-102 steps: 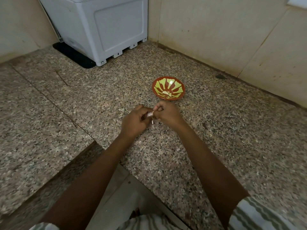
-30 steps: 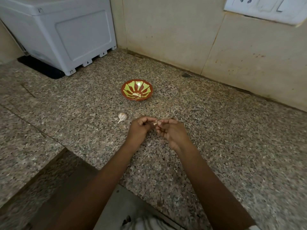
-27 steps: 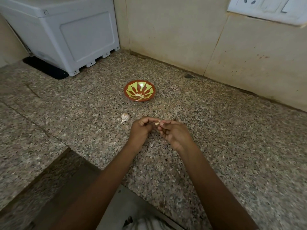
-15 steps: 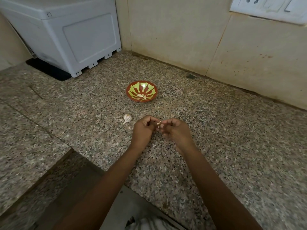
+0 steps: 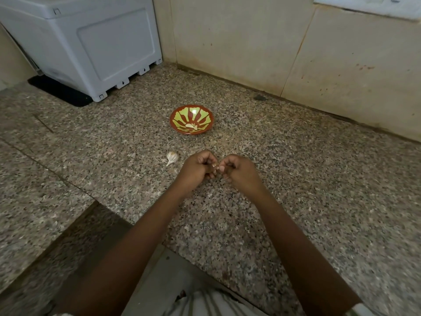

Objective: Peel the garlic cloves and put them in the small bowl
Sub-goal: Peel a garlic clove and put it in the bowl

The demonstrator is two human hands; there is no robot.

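Left hand [image 5: 197,168], right hand [image 5: 242,172] pinch clove [image 5: 216,167]; garlic piece [image 5: 172,157], bowl [image 5: 182,111] beyond.

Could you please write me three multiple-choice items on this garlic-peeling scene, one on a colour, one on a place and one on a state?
1. The small bowl is: A blue and white; B red-brown with yellow-green stripes; C plain black.
2. The loose garlic piece lies: A on the counter just left of the left hand; B inside the bowl; C against the wall.
3. The left hand and right hand are: A flat on the counter; B lifting the bowl; C curled, pinching a clove between them.
Answers: B, its inside shows those stripes; A, it rests on granite beside that hand; C, their fingertips meet round the clove.
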